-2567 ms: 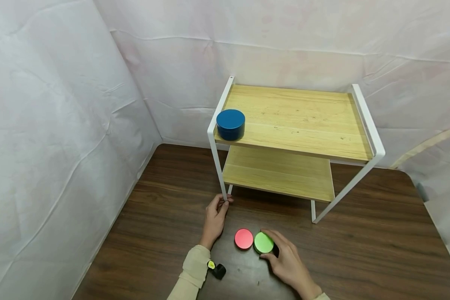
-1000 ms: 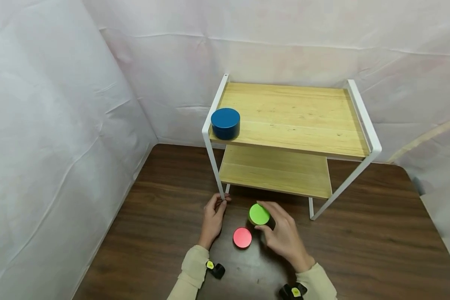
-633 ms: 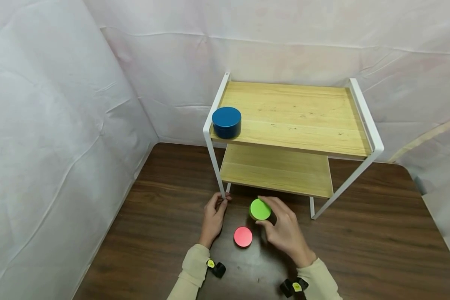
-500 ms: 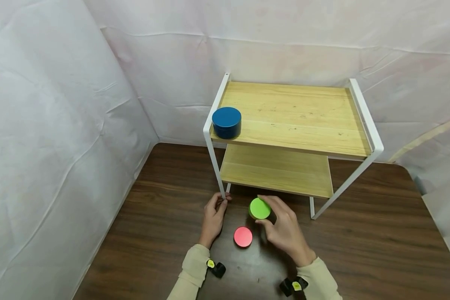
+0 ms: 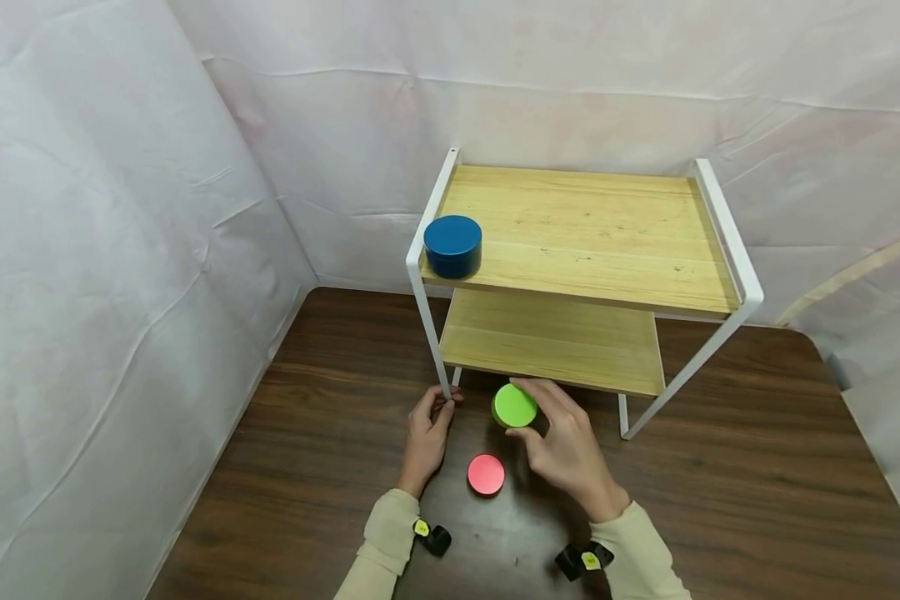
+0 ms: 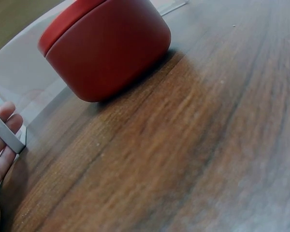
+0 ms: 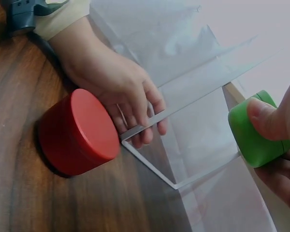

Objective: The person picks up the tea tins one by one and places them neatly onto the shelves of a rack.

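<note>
My right hand [image 5: 570,454] pinches a green round tin [image 5: 515,406] between thumb and fingers. In the right wrist view the green tin [image 7: 251,133] is held off the table, in front of the shelf's lower part. My left hand [image 5: 423,442] grips the front left leg [image 5: 431,329] of a small two-tier shelf, close to its foot. Between the hands a red round tin [image 5: 486,474] stands upright on the table; the left wrist view shows its side [image 6: 111,48] close up. A larger blue round tin [image 5: 453,247] sits on the top board's front left corner.
The shelf has a wooden top board [image 5: 592,233], a lower board [image 5: 555,337] and a white metal frame. It stands on a dark wooden table [image 5: 330,400]. White cloth [image 5: 570,75] hangs behind and on the left.
My right hand has lifted the green tin from beside the red one and carried it toward the lower board. The left hand stays on the leg; the red and blue tins remain in place.
</note>
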